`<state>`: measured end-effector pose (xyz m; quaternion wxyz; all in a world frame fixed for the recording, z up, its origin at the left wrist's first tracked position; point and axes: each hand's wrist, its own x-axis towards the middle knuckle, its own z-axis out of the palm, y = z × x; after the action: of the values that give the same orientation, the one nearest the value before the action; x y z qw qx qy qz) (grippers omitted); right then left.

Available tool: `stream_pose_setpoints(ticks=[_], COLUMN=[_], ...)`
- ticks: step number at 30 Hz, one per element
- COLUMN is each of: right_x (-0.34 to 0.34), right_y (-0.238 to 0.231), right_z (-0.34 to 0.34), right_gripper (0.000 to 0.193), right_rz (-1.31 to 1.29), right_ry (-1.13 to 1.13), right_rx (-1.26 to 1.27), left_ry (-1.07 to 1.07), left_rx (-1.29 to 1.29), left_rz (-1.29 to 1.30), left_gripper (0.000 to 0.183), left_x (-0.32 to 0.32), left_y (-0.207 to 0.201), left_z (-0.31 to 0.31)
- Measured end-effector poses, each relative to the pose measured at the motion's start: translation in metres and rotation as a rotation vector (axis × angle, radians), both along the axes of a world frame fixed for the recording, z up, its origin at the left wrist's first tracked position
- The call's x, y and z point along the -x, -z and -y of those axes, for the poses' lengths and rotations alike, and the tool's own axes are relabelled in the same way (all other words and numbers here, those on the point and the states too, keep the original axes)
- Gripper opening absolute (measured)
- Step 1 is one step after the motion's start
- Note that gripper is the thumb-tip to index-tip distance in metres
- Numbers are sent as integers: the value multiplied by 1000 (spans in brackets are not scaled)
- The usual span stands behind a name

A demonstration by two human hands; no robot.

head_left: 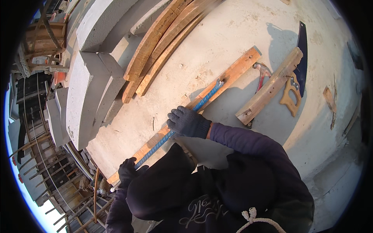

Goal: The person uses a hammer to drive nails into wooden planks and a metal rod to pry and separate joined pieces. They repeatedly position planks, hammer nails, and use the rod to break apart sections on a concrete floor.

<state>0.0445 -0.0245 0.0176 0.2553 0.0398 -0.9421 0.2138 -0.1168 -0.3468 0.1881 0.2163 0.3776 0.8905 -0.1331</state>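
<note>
A blue ribbed pry bar (208,97) lies slantwise along a long wooden plank (246,61). Its forked far tip rests on the wood, short of the plank's far end. My right hand (187,122), in a dark glove, is closed around the bar near its middle. Farther down and to the left, my gloved left hand (128,171) holds the bar's near end, partly hidden by my knee. A nail or hole shows as a dark spot near the plank's far end.
Right of the plank lie a shorter timber (268,91), a hammer (263,69) partly under it, and a handsaw (301,72). Stacked boards (155,42) and pale blocks (87,93) stand at the left. Past the floor's left edge is a lower area with wooden framing (58,174).
</note>
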Motion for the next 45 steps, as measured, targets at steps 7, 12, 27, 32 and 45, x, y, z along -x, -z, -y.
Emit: stream_pose_setpoints(ticks=[7,12,27,32,45], right_x=[57,90,-22,-140,-285], right_y=[-5,4,-1,-10,45], right_z=[52,74,-18,-62,-160], right_gripper=[55,72,57,55,96], right_rz=[324,285,78,-59,200], right_ry=[-92,-55,-98,434,1590], right_rx=[28,-43,63,419,1090], left_ry=[69,157,265,221,14], left_rx=[-160,-259,-544,-393,-74], left_rz=[-50,-47,-292,-215,-266], left_gripper=[117,128,82,48,39], left_x=[71,113,6,-43,-82], left_y=[21,107,127,151,60], left_z=[52,93,21,-21,-102])
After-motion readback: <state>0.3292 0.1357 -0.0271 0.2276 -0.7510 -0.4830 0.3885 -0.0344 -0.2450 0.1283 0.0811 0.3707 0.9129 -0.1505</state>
